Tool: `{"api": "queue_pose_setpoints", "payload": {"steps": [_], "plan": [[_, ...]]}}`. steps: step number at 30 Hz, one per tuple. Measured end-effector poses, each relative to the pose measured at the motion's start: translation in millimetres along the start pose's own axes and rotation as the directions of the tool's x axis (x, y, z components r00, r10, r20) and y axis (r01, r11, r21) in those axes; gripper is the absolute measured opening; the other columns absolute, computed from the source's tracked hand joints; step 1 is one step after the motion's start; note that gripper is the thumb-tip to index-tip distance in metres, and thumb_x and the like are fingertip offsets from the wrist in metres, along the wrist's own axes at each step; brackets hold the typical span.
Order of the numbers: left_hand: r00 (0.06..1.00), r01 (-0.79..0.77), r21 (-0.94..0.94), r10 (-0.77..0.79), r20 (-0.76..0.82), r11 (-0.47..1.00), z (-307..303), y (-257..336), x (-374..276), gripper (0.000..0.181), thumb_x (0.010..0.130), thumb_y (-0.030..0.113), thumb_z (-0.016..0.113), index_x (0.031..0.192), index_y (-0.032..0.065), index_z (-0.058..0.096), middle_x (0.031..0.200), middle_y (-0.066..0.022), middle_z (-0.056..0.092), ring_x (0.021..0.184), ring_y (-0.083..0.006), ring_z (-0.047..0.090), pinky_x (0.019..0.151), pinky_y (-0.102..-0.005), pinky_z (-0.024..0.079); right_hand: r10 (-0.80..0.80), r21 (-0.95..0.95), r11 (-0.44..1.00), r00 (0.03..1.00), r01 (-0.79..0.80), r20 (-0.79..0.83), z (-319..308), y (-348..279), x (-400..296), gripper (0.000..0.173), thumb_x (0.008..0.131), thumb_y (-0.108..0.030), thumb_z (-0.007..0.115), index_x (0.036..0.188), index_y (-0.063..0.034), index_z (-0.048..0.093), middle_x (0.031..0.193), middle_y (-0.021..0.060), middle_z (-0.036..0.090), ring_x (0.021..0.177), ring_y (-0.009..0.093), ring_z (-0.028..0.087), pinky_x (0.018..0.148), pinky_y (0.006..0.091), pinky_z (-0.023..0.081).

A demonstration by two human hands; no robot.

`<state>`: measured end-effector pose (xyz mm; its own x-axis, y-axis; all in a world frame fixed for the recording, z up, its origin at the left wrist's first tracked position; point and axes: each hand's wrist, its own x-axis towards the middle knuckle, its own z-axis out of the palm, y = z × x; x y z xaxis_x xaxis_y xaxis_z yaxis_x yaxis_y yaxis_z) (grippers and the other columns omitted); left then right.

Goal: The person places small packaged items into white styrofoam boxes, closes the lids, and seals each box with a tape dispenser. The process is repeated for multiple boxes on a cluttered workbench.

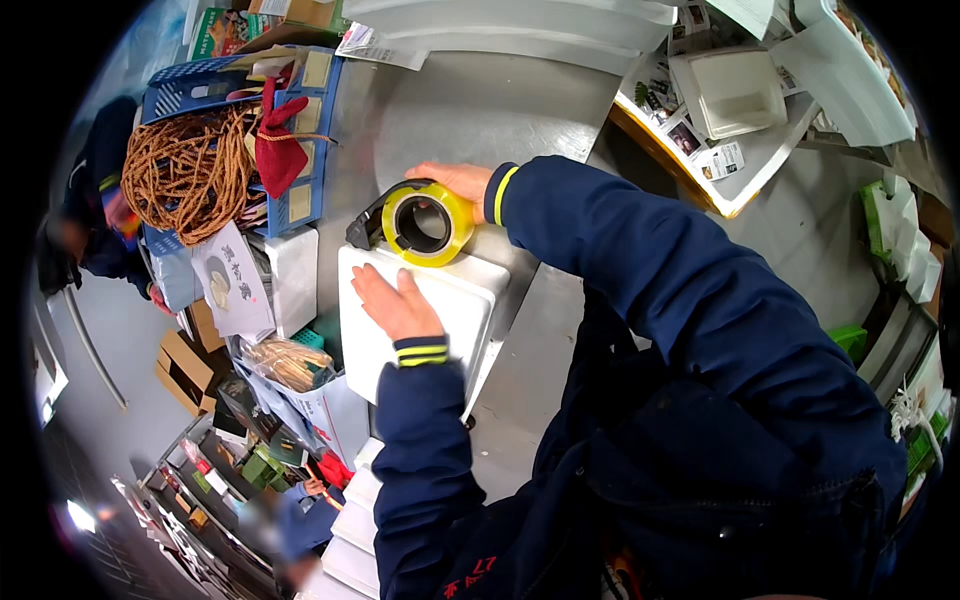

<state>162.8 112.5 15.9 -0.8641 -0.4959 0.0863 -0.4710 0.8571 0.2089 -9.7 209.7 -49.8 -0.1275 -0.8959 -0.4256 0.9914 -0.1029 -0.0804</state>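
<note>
A white foam box with its lid on [420, 315] stands at the near edge of a metal table. My left hand [397, 304] lies flat on the lid, fingers apart, holding nothing. Beyond it, my right hand [454, 187] grips a black tape dispenser [366, 225] from its far side. The dispenser carries a large roll of yellow tape [459, 225] and is at the far end of the lid. Part of the right hand's grip is hidden behind the roll.
A blue plastic crate [322, 112] with coiled brown rope [187, 172] and a red cloth [281, 161] stands at the left. An open foam box [780, 161] with printed cards is at the upper right. Two other people are at the left. Stacked white boxes [352, 540] stand lower left.
</note>
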Motion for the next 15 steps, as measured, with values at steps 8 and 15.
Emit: {"api": "queue_pose_setpoints", "payload": {"steps": [8, 15], "plan": [[0.99, 0.01, 0.179, 0.015, -0.137, 0.984, 8, 24, -2, 0.045, 0.09, 0.022, 0.044, 0.125, -0.007, 0.037, 0.134, -0.0245, 0.033, 0.125, -0.0395, 0.029, 0.102, -0.0449, 0.023, -0.059, -0.09, 0.995, 0.994, 0.051, -0.089, 9, -4, -6, 0.028, 0.084, -0.034, 0.056, 0.098, -0.0102, 0.056, 0.088, 0.0034, 0.061, 0.075, 0.012, 0.06, 0.07, 0.0302, 0.052], [0.932, 0.228, 0.149, -0.172, -0.318, 0.962, 11, 11, 24, 0.027, 0.088, 0.019, 0.047, 0.108, 0.0011, 0.051, 0.107, -0.0154, 0.052, 0.101, -0.0338, 0.047, 0.085, -0.0451, 0.036, -0.076, -0.172, 0.984, 0.99, 0.055, -0.118, -1, -6, 3, 0.033, 0.083, -0.031, 0.058, 0.104, -0.0046, 0.055, 0.093, 0.006, 0.062, 0.079, 0.014, 0.061, 0.071, 0.0281, 0.052]]}}
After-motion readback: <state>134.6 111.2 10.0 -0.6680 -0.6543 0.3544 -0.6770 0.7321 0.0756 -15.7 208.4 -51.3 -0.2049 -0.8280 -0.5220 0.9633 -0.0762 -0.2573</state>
